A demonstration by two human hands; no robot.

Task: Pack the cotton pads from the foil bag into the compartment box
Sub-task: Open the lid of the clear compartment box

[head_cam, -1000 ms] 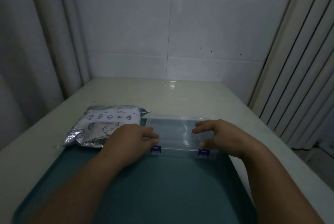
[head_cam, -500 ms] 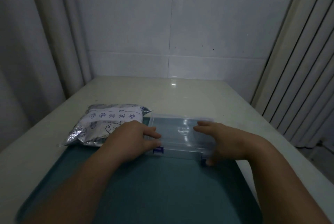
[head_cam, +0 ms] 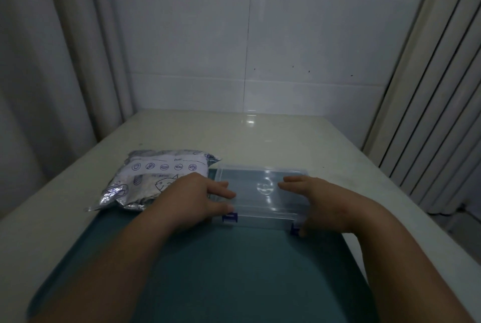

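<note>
A dim room with a white tiled wall (head_cam: 286, 49) and a pale curtain (head_cam: 52, 62) on the left; a cream table (head_cam: 260, 140) carries a dark teal mat (head_cam: 234, 270). At the mat's far edge lies the clear compartment box (head_cam: 263, 193), lid closed, with two blue latches (head_cam: 229, 217) on its near side. The silver foil bag (head_cam: 145, 182) lies just beside the box's left end, sealed-looking; no cotton pads are visible, so they are probably inside. The left hand (head_cam: 192, 197) and right hand (head_cam: 320, 202) reach in from either end, fingers nearly straight and resting on the lid, thumbs dropped to the front edge by the latches. This likely steadies the box so the thumbs can unclip it.
</note>
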